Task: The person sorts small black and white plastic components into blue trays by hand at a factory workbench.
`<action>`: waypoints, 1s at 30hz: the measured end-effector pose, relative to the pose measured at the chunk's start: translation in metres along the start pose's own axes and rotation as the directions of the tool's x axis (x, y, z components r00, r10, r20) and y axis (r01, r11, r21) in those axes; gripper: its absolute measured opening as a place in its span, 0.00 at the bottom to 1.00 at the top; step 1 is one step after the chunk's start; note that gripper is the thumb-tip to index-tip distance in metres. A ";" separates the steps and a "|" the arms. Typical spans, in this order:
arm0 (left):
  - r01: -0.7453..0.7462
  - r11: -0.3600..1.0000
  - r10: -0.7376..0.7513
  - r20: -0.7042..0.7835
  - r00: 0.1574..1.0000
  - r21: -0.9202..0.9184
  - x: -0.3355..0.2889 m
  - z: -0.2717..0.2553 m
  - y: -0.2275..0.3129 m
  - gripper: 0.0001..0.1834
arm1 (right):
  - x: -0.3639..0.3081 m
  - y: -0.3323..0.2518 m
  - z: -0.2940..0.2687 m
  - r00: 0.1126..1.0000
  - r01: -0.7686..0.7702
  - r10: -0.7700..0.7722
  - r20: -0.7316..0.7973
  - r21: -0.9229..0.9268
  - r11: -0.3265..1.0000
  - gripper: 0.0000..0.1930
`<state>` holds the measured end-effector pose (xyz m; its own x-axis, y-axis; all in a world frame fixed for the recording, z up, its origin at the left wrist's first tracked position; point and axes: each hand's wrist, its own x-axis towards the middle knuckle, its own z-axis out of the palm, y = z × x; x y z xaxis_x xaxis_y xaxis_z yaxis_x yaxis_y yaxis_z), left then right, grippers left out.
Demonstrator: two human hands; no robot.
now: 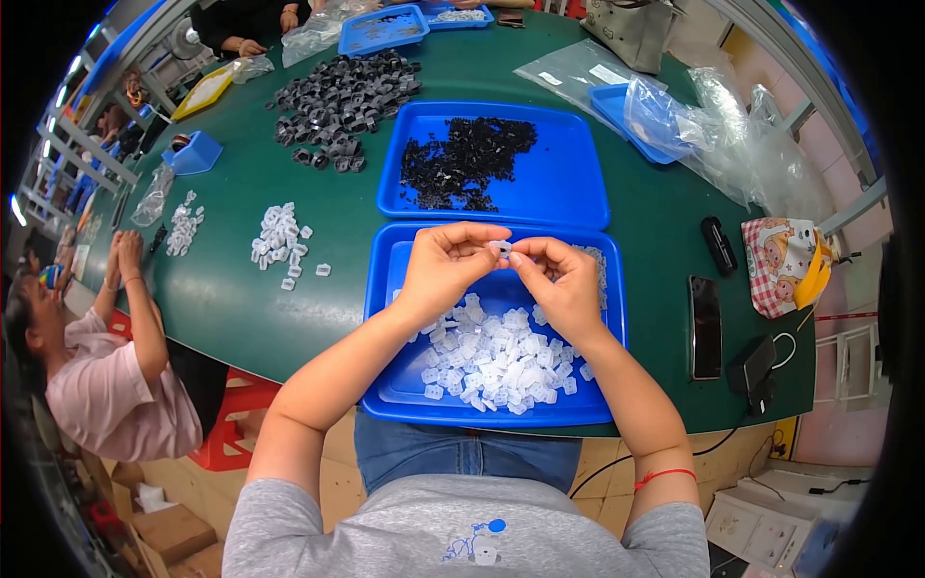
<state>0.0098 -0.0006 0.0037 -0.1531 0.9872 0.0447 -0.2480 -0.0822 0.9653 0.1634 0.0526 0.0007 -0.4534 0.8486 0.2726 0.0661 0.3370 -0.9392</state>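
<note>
My left hand (445,260) and right hand (561,289) are pinching a piece (501,248); white pieces (501,358) are lying in the near tray (383,289).

workshop: blue trays (573,173) of small parts (501,371)

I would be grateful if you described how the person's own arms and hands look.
The left hand and right hand are ungloved. Short grey sleeves leave the lower arms bare, and a thin red band circles the right arm.

2 hands (441,265) (564,284); white part (501,248) between
</note>
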 end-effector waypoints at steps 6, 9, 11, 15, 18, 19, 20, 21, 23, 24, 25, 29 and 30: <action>0.020 0.997 -0.020 0.000 1.000 0.073 -0.001 0.003 0.002 0.11 | 0.000 0.007 0.000 1.000 0.007 -0.007 -0.005 0.016 1.000 0.03; 0.028 0.992 -0.027 -0.008 1.000 0.123 -0.002 0.004 0.003 0.11 | -0.001 0.005 0.001 1.000 0.004 -0.004 -0.005 0.010 1.000 0.03; 0.010 0.989 -0.008 -0.016 1.000 0.149 -0.003 0.005 0.003 0.10 | -0.001 0.004 0.002 1.000 0.000 0.000 -0.001 0.019 1.000 0.03; -0.040 0.980 0.047 -0.031 0.998 0.193 -0.004 0.005 0.002 0.09 | 0.000 0.001 0.001 0.999 -0.021 0.019 0.028 0.085 0.996 0.03; 0.002 0.988 0.001 -0.022 1.000 0.152 -0.004 0.006 0.005 0.11 | 0.001 0.000 -0.002 0.993 -0.096 0.083 0.088 0.148 0.984 0.03; 0.001 0.988 0.002 -0.021 1.000 0.151 -0.003 0.006 0.006 0.11 | 0.002 -0.001 -0.003 0.993 -0.095 0.083 0.087 0.147 0.985 0.03; 0.026 0.995 -0.025 -0.012 1.000 0.098 -0.002 0.006 0.007 0.11 | 0.002 -0.002 -0.004 0.987 -0.144 0.129 0.094 0.166 0.976 0.03; 0.052 0.998 -0.052 -0.002 0.999 0.045 -0.002 0.006 0.007 0.12 | 0.003 -0.003 -0.005 0.979 -0.192 0.176 0.102 0.184 0.964 0.03; 0.065 0.998 -0.065 0.010 0.998 0.012 -0.002 0.004 0.006 0.13 | 0.003 -0.004 -0.005 0.978 -0.200 0.182 0.104 0.210 0.957 0.03; 0.079 0.997 -0.079 0.021 0.997 -0.022 -0.001 0.003 0.005 0.14 | 0.003 -0.005 -0.005 0.976 -0.208 0.187 0.107 0.237 0.949 0.03; 0.080 0.997 -0.079 0.022 0.997 -0.022 -0.001 0.002 0.003 0.14 | 0.002 -0.005 -0.005 0.976 -0.208 0.188 0.106 0.237 0.949 0.03; 0.135 0.986 -0.131 0.052 0.990 -0.099 0.001 -0.002 -0.003 0.12 | 0.002 -0.002 -0.004 0.981 -0.186 0.170 0.092 0.219 0.958 0.03; 0.167 0.980 -0.162 0.056 0.985 -0.111 0.002 -0.002 -0.003 0.10 | 0.002 -0.002 -0.004 0.982 -0.180 0.166 0.087 0.206 0.962 0.04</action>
<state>0.0081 0.0011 -0.0002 -0.0569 0.9936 -0.0976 -0.3751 0.0694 0.9244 0.1657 0.0551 0.0035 -0.5117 0.8540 0.0942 -0.0378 0.0871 -0.9955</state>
